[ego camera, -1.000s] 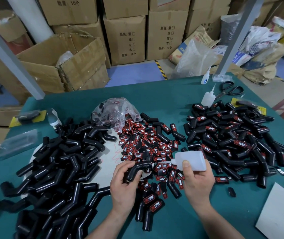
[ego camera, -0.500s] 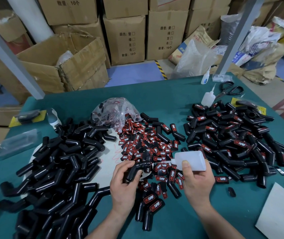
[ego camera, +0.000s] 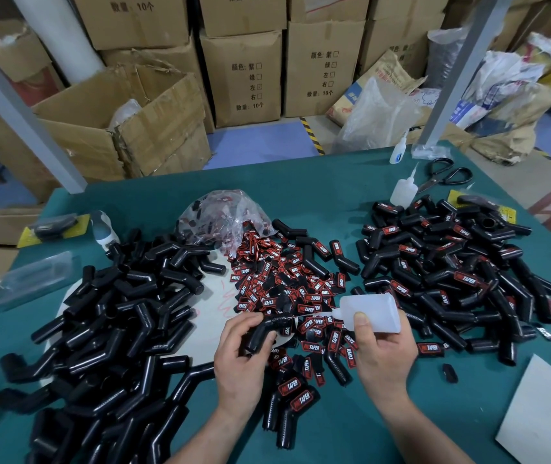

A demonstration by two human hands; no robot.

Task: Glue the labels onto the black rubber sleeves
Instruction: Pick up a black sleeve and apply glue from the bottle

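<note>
Above a green tabletop, the left hand grips a bent black rubber sleeve (fingers curled round it), while the right hand clasps a white glue bottle, nozzle touching the sleeve's upper end, above scattered red labels.

On the table, labels lie between left sleeve pile and right sleeve pile (scissors behind the latter).
</note>
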